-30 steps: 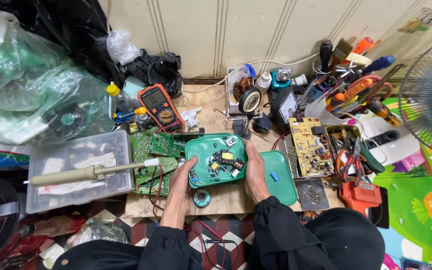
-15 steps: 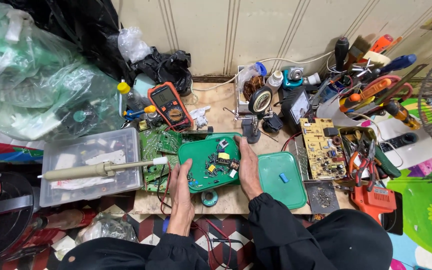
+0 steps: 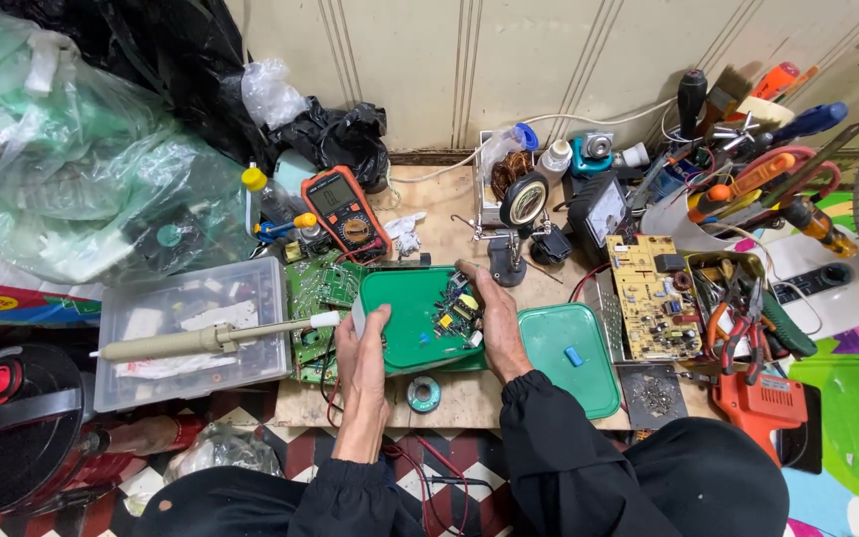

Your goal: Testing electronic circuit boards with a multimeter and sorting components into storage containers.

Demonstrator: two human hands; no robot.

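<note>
Between the two hands, at the middle of the cluttered wooden bench (image 3: 449, 214), sits a green plastic housing (image 3: 408, 320) with a small circuit board (image 3: 456, 311) lying in its right half. The left hand (image 3: 362, 360) clasps the housing's near-left edge, thumb on top and fingers underneath, so that grip is closed on the shell itself. The right hand (image 3: 494, 318) lies along the housing's right side, fingers stretched away from the body and resting against the rim just beside the board; it presses the shell rather than pinching anything (whether a fingertip touches the board I cannot tell). The housing's long axis runs left to right, spanning from one hand to the other, and the board lies clearly nearer the right hand, just left of its fingers. A second green lid (image 3: 569, 358) rests flat just right of the right wrist, and a solder spool (image 3: 424, 395) sits near the bench's front edge between the forearms. A soldering iron (image 3: 216, 339) lies across a clear plastic box (image 3: 186, 333) to the left, its tip pointing toward the left hand.
</note>
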